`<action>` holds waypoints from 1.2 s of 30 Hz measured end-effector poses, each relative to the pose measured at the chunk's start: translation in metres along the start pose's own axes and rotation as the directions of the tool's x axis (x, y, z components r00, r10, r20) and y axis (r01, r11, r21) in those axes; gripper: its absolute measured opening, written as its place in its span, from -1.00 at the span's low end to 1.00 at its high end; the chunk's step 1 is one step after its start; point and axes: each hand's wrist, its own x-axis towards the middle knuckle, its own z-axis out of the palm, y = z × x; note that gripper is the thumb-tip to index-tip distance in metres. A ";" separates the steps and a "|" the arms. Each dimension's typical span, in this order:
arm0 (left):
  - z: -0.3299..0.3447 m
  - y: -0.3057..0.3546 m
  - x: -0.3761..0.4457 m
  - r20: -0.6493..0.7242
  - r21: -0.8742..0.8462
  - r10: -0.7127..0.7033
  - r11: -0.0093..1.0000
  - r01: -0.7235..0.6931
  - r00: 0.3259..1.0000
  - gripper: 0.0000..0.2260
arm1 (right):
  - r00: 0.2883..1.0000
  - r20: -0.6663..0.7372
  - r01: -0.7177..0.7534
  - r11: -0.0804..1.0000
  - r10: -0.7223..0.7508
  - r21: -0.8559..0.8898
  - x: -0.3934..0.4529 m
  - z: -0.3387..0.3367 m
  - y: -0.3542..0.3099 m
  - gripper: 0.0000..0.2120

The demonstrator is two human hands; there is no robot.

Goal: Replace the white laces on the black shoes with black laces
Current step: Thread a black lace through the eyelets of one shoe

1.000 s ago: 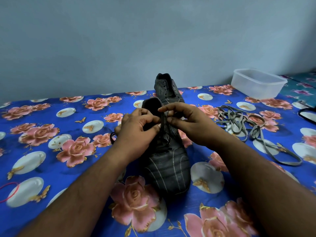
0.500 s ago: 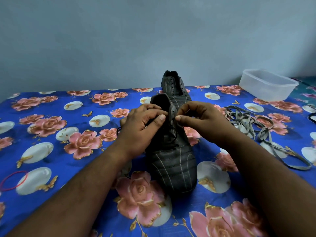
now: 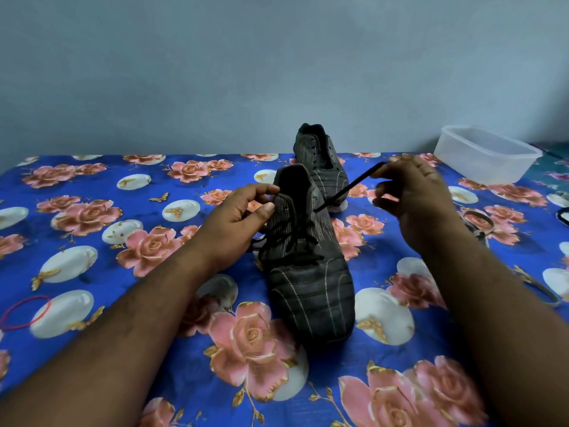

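Near black shoe [image 3: 311, 291] upright, toe nearest, black lace [image 3: 348, 188] pulled taut rightward from top eyelet, second shoe [image 3: 320, 158] behind, unlaced

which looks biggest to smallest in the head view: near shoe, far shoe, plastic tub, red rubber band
1. near shoe
2. plastic tub
3. far shoe, partly hidden and farther off, so unsure against the tub
4. red rubber band

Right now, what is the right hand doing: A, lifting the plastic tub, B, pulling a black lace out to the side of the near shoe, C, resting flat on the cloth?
B: the right hand pinches the black lace, drawn taut from the near shoe.
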 end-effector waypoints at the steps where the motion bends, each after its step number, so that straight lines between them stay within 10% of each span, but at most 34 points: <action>1: 0.000 0.000 0.000 0.009 -0.019 -0.036 0.999 0.036 0.999 -0.78 | 0.994 -0.109 -0.011 1.000 0.012 0.011 0.008 -0.008 0.002 -0.94; 6: -0.002 -0.001 0.000 0.029 -0.079 -0.135 0.987 0.137 0.990 -0.94 | 0.913 -0.400 -0.007 0.975 -0.084 -0.222 0.031 -0.037 0.016 -0.97; 9: -0.003 0.003 -0.002 0.060 -0.073 -0.118 0.990 0.122 0.991 -0.81 | 0.924 -0.042 0.276 0.741 -0.379 -0.613 0.021 -0.025 0.021 -0.84; 13: -0.006 0.008 -0.005 0.105 -0.003 -0.049 0.999 0.049 0.993 -0.66 | 0.757 0.563 0.643 0.534 -0.332 -0.549 -0.007 0.005 0.018 -0.76; 16: -0.008 0.010 -0.006 0.116 0.026 -0.021 0.999 0.018 0.993 -0.64 | 0.645 0.683 0.754 0.431 -0.342 -0.496 -0.010 0.012 0.023 -0.84; 36: -0.019 0.004 -0.004 0.042 0.073 -0.052 0.996 0.049 0.998 -0.66 | 0.895 0.260 0.399 0.395 -0.362 -0.827 0.020 -0.024 0.032 -0.90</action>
